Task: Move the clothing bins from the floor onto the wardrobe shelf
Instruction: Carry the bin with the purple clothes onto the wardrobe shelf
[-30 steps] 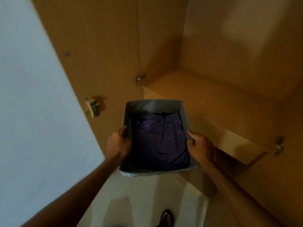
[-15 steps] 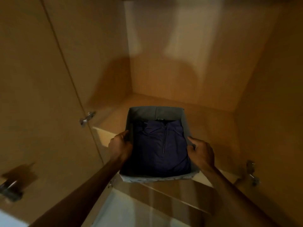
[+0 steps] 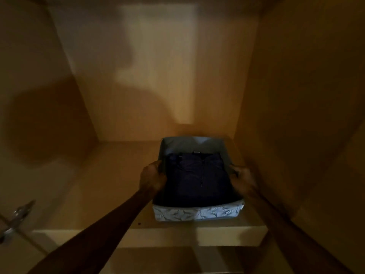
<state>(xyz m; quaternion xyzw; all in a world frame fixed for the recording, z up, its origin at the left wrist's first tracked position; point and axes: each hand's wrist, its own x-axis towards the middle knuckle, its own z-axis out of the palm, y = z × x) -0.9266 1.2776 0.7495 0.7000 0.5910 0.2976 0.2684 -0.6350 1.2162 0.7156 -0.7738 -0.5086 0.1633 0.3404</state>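
A grey fabric clothing bin (image 3: pixel 197 214) with a pale leaf pattern on its front sits on the right part of the wooden wardrobe shelf (image 3: pixel 94 186), close to the right wall. A folded dark navy zip garment (image 3: pixel 197 178) fills it. My left hand (image 3: pixel 153 178) grips the bin's left wall. My right hand (image 3: pixel 242 177) grips its right wall, squeezed between bin and wardrobe side.
The wardrobe's right side panel (image 3: pixel 296 115) stands close against the bin. A metal door hinge (image 3: pixel 16 218) shows at lower left. Bare shelf lies left of the bin, with the shelf's pale front edge (image 3: pixel 177 237) below. The back panel (image 3: pixel 158 76) is in shadow.
The bin has gone from held in front of the shelf edge to resting on the shelf, further in and to the right. Both hands kept their grip on its side walls.
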